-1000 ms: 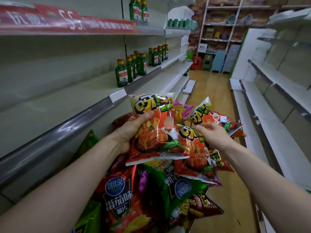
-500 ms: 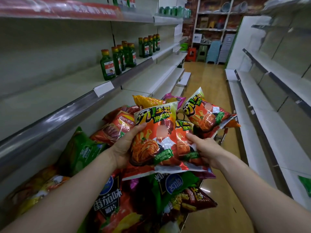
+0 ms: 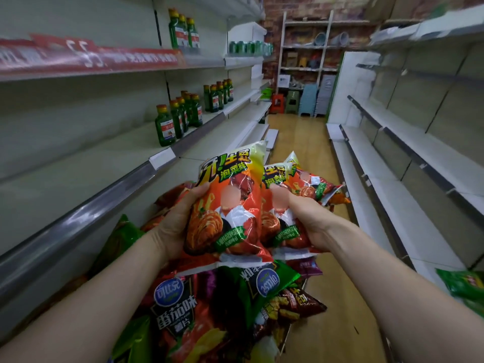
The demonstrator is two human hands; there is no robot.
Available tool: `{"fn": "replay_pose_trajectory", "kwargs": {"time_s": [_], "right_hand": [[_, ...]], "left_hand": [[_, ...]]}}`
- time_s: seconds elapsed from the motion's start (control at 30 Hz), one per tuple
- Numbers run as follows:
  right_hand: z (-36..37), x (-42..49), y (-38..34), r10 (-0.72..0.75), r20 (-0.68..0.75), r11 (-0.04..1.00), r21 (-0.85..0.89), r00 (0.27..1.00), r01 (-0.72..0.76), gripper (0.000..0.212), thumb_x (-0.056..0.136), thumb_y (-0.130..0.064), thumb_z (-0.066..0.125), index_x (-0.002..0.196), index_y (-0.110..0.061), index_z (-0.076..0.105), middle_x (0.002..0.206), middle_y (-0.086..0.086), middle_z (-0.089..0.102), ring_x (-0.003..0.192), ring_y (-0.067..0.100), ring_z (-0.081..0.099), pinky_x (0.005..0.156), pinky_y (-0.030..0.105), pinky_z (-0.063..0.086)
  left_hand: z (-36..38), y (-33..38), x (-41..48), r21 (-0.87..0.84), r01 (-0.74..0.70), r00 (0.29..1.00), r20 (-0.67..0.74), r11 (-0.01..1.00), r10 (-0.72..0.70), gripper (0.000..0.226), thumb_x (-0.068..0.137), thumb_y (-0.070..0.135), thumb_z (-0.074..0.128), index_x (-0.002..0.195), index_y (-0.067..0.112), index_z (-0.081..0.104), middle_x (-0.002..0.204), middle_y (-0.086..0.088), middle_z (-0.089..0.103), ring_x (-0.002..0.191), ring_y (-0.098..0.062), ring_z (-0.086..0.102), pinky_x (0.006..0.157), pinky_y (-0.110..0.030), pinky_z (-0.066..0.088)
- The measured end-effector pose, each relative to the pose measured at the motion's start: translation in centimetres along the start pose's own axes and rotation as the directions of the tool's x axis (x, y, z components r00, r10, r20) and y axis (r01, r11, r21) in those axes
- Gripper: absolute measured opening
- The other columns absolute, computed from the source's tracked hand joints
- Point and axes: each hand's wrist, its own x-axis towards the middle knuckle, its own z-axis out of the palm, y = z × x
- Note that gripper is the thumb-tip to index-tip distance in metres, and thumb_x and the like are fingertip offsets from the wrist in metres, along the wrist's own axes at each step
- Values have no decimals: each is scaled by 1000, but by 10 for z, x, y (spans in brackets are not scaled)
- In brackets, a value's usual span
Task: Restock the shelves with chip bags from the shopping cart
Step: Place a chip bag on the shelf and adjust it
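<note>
So over the cart pile (image 3: 180, 307), the left hand (image 3: 175, 224) has its fingers wrapped round an orange chip bag (image 3: 230, 205). The right hand (image 3: 309, 221) clutches a matching bag (image 3: 281, 231), the two bags touching just above that pile.

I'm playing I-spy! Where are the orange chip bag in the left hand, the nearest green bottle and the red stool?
orange chip bag (image 3: 225, 218): head view, its front.
nearest green bottle (image 3: 167, 129): head view, its label.
red stool (image 3: 277, 104): head view, its side.

Glossy, crinkly plastic chip bags (image 3: 230, 210) in my left hand (image 3: 175, 221), shiny metal shelf edge (image 3: 104, 203), smooth wood-look floor (image 3: 301, 137)
</note>
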Motion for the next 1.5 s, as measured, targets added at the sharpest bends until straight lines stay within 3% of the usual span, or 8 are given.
{"fn": "replay_pose_trajectory", "kwargs": {"time_s": [0.07,0.13,0.3,0.57,0.8,1.03,1.3,1.5], "right_hand": [[6,-20,-8,2,-19,1000,28,1000,-2,90,56,-55,86,122,0,61,118,24,65,93,37,66,81,58,56],[5,-41,-14,-31,-74,999,26,997,33,70,48,-42,84,103,-2,67,95,21,68,75,30,64,67,46,60],[-16,-106,-26,-219,-277,976,-46,936,214,9,83,-12,67,81,-5,60,52,3,61,42,13,56,42,18,46],[-78,-220,-31,-393,-597,910,-146,699,387,20,77,-24,80,92,-20,67,86,5,75,78,23,73,80,41,59],[-141,-341,-33,-439,-765,877,-250,472,409,40,72,-36,82,105,-20,65,98,5,73,90,25,71,86,44,57],[-197,-474,-14,-419,-844,851,-238,334,468,29,78,-24,77,103,-12,69,87,5,76,73,19,72,69,33,58],[-233,-613,29,-275,-908,907,-136,317,398,31,80,-27,74,102,-6,68,90,16,75,71,29,72,64,40,61],[-245,-697,50,-160,-943,944,-60,291,326,40,79,-33,74,103,-2,68,89,17,75,70,30,73,57,33,59]], "left_hand": [[11,8,-10,51,-49,999,1,998,49,48,57,44,85,92,13,80,98,-14,74,84,-27,73,70,-39,60],[23,14,-19,91,-58,998,-16,994,60,36,77,43,60,85,14,80,91,-12,74,77,-25,73,68,-37,61],[61,20,-27,141,-73,997,19,987,71,39,81,43,56,94,13,77,91,-11,74,76,-23,72,73,-35,61],[158,7,-26,298,20,992,112,954,-56,35,87,50,56,95,17,65,72,-4,74,58,-18,70,52,-30,58],[272,-20,-38,360,-16,952,291,933,-96,33,86,47,59,96,16,65,74,-5,75,60,-19,71,52,-30,59],[398,-66,-67,380,-41,854,494,924,-165,37,78,47,61,98,16,66,79,-6,75,63,-19,72,59,-31,60],[516,-127,-109,390,-32,738,630,920,-242,46,87,57,51,87,15,69,72,-6,74,54,-18,69,48,-28,56],[589,-165,-136,460,-10,615,703,888,-358,54,65,60,63,94,15,71,85,-9,75,65,-22,71,61,-33,60]]}}
